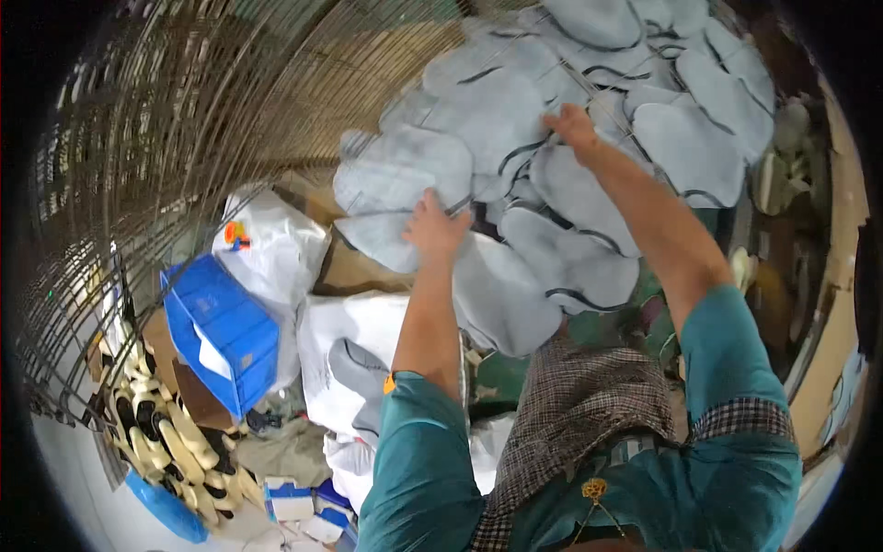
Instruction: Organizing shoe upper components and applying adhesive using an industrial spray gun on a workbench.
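A large cluster of light-grey, rounded flat pieces [685, 143] with dark curved edge strips fills the upper right, overlapping one another, with thin metal rods among them. My left hand [437, 228] has its fingers spread against a grey piece [405, 170] at the cluster's left side. Farther up and to the right, my right hand [575, 131] is closed, its thumb and fingers pinched together over the pieces near a thin rod. What sits between those fingertips is too small to make out.
Many thin metal rods [221, 101] fan across the upper left. Below them are a blue bin [221, 322], white plastic sacks [285, 253] and a pile of cream-and-black shoe-shaped forms [175, 437]. A checked apron [589, 396] hangs before me.
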### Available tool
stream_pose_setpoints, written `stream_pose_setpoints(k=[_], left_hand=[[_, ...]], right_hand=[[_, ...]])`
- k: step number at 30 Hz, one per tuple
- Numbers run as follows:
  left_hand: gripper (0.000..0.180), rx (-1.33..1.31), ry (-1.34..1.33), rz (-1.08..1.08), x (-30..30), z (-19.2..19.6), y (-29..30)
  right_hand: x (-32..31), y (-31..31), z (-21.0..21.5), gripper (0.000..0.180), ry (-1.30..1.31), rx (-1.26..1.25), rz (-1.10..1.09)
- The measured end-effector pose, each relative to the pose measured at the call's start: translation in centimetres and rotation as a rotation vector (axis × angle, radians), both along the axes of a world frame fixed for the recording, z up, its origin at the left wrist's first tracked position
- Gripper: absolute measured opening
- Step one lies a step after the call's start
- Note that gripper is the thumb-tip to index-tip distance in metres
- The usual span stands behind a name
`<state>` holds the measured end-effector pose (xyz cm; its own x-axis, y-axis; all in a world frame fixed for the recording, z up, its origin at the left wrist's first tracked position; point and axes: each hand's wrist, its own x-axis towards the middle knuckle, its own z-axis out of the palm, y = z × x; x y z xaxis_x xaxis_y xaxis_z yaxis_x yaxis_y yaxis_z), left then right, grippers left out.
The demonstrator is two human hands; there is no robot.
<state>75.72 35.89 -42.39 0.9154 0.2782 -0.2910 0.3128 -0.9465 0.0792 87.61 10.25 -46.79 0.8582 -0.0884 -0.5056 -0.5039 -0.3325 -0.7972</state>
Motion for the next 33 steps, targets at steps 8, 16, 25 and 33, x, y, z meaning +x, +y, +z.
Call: stream_pose_setpoints(k=[8, 16, 25, 33], left_hand=[[0.052, -0.551, -0.110, 0.053, -1.1, 2.5, 7.5], [0.038, -0.904, 0.149, 0.298, -1.8, 16.3, 21.3], [0.044, -0.900, 0.038, 0.448, -3.9, 23.3, 25.8], [0.045, -0.725, -0.175, 0.265, -0.1, 22.1, 20.5]], right_hand=[[4.9, 4.1, 4.5, 0.024, -0.032, 0.146, -0.140], [8.7, -2.8, 16.6, 0.023, -0.141, 0.380, -0.260], [9.9, -1.0, 18.9, 0.015, -0.080, 0.385, -0.268], [9.3, 1.4, 16.5, 0.013, -0.149, 0.584, -0.326]])
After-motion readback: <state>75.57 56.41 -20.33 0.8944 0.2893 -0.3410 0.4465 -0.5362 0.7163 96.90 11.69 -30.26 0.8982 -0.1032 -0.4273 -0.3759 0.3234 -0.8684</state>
